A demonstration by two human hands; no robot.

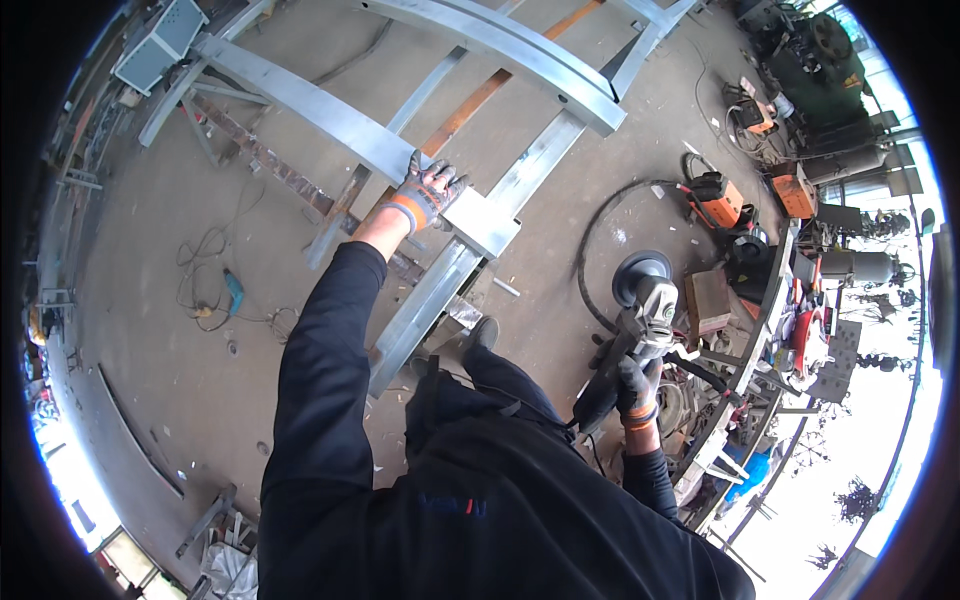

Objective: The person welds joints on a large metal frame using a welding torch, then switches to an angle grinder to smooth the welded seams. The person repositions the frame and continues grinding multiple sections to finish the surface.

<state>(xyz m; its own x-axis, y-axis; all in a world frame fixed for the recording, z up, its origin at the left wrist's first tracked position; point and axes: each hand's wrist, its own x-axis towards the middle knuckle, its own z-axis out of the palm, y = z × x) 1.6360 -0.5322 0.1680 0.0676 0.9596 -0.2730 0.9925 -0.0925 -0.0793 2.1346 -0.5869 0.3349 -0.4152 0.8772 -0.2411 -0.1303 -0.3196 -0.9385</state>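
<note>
My left hand [429, 193], in a grey and orange work glove, rests on the top of a metal beam [322, 109] near its right end, with the fingers spread. In my gloved right hand [637, 386] is an angle grinder [651, 311], held by its body to the right of the frame. The grinder's round disc [640, 277] points away from me and is apart from the metal. Below the beam's end a bare steel channel [427, 315] runs down towards my feet. A second long beam [517, 56] lies farther off, joined by crosspieces.
An orange welding machine [718, 201] stands on the floor at right, with a black cable looping beside it. Farther right is a cluttered workbench [765, 330]. A teal power tool [233, 291] with a tangled cord lies on the floor at left. A short rod [507, 286] lies near my foot.
</note>
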